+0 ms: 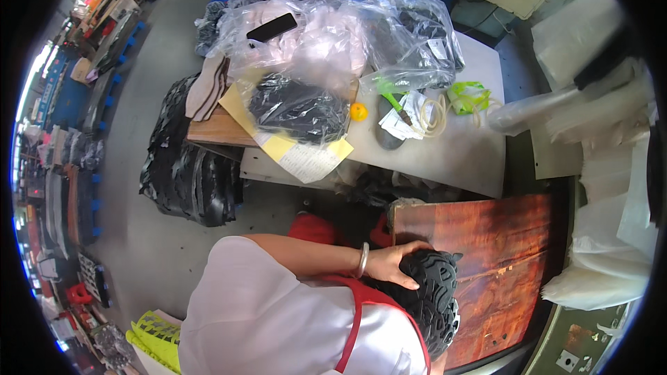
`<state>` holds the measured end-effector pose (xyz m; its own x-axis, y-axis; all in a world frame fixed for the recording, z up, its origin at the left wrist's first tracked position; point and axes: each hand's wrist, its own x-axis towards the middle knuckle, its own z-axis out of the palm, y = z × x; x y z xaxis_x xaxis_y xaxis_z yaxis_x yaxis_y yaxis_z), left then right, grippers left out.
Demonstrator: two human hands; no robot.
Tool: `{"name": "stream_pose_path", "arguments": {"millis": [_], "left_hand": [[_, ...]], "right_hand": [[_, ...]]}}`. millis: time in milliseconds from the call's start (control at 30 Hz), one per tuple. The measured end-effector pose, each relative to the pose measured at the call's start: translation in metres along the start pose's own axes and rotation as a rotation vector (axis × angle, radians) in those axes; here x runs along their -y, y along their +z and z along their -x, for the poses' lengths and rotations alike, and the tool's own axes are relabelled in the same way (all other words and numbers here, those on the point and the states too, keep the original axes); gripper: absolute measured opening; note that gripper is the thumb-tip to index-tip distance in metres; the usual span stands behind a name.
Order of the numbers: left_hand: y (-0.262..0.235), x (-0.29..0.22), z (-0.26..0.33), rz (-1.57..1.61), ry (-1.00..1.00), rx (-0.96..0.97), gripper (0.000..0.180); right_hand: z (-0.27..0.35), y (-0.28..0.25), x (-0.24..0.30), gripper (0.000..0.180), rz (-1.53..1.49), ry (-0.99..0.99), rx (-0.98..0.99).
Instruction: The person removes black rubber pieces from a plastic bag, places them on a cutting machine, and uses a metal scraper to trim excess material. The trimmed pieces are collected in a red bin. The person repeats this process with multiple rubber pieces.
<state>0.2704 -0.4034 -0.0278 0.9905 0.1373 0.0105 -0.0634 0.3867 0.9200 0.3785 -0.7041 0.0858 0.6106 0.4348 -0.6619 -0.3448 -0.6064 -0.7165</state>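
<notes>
A bundle of black rubber pieces with a moulded tread pattern, looking like shoe soles (pixel 434 288), is held against my body above the left side of a reddish-brown wooden board (pixel 486 264). My left hand (pixel 397 264), with a silver bangle at its wrist, presses on the bundle's far left side, thumb and fingers curved over it. Only a sliver of my right hand (pixel 440 364) shows at the bundle's near end. Its fingers are hidden.
Beyond stands a white-topped table (pixel 472 153) with clear plastic bags (pixel 333 28), a black phone (pixel 272 28), a bagged black bundle (pixel 299 107) and a green-handled brush (pixel 393 101). Black sheets (pixel 187 180) lie on the floor at left. Translucent plastic sheeting (pixel 601 167) hangs at right.
</notes>
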Motion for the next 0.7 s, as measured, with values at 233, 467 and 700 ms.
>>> {"name": "stream_pose_path", "arguments": {"millis": [233,467,700], "left_hand": [[-0.051,-0.044,-0.002,0.236,-0.003,-0.084,0.091],[-0.205,-0.174,0.057,0.131,0.333,-0.426,0.095],[-0.374,-0.275,0.162,-0.153,0.776,-1.267,0.048]], "right_hand": [[0.008,0.034,0.082,0.098,0.095,-0.096,0.054],[-0.084,0.176,0.264,0.105,0.138,-0.501,0.258],[-0.199,0.404,0.477,0.051,0.614,-1.039,0.759]]}}
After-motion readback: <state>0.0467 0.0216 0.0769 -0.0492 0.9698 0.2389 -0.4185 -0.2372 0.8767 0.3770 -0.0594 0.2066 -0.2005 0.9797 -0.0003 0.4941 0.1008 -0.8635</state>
